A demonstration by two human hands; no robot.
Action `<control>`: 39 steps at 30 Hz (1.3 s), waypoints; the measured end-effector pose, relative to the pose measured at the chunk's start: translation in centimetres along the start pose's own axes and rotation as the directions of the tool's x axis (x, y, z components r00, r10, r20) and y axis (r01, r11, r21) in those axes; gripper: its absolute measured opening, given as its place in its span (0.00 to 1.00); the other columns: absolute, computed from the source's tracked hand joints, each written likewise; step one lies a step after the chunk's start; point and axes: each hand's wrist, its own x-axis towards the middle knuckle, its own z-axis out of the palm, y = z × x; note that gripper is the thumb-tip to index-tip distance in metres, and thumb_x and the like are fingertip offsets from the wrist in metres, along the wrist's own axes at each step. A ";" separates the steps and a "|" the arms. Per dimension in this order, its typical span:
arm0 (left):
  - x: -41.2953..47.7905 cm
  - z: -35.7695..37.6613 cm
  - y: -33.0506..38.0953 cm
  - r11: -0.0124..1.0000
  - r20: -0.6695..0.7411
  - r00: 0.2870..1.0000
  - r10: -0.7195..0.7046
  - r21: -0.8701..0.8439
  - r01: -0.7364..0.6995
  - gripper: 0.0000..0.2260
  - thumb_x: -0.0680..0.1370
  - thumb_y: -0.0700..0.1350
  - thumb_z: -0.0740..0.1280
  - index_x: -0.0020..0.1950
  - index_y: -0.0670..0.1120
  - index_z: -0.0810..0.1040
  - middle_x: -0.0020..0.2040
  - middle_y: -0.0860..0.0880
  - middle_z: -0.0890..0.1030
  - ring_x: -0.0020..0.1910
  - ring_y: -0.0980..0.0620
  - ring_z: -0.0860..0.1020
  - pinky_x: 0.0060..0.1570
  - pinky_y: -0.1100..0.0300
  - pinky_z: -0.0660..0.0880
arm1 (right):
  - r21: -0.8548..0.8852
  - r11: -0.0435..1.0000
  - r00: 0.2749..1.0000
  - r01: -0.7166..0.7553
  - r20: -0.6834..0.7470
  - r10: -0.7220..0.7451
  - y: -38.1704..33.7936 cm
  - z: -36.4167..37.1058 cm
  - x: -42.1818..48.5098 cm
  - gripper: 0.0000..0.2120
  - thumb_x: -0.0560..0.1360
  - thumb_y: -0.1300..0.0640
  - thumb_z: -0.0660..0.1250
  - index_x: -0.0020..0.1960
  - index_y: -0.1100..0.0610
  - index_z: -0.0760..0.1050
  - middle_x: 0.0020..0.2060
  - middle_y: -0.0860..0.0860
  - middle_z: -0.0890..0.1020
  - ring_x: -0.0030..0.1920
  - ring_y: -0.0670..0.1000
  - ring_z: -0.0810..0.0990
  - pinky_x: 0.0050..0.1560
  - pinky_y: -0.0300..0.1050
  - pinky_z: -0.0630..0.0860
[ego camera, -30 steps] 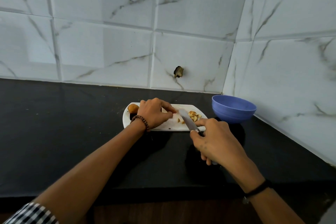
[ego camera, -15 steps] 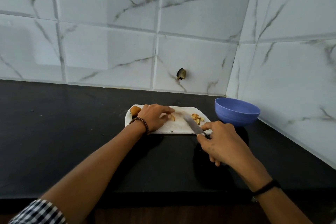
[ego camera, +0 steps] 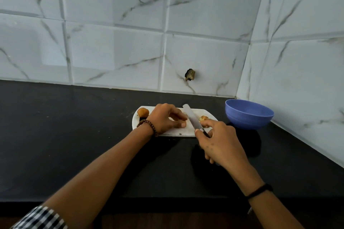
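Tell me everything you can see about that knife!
The knife has a long, flat, pale grey blade that looks like metal, and a dark handle almost wholly hidden in the right hand, which grips it. The blade slants away, tip toward the tiled wall, above the white cutting board. It lies close beside the left hand, near its fingertips. Whether its edge touches the board cannot be seen.

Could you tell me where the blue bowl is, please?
In the head view, the blue bowl stands on the black counter at the right, by the tiled wall corner, right of the white cutting board and the right hand holding the knife.
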 end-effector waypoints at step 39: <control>0.0 0.8 0.8 0.961 -0.103 0.969 -0.225 0.138 0.238 0.06 0.70 0.56 0.75 0.42 0.56 0.85 0.41 0.57 0.84 0.46 0.58 0.79 0.54 0.54 0.77 | -0.097 0.992 0.995 0.076 -0.055 -0.081 0.5 0.4 0.5 0.17 0.80 0.51 0.67 0.68 0.49 0.76 0.33 0.45 0.77 0.33 0.44 0.78 0.32 0.31 0.69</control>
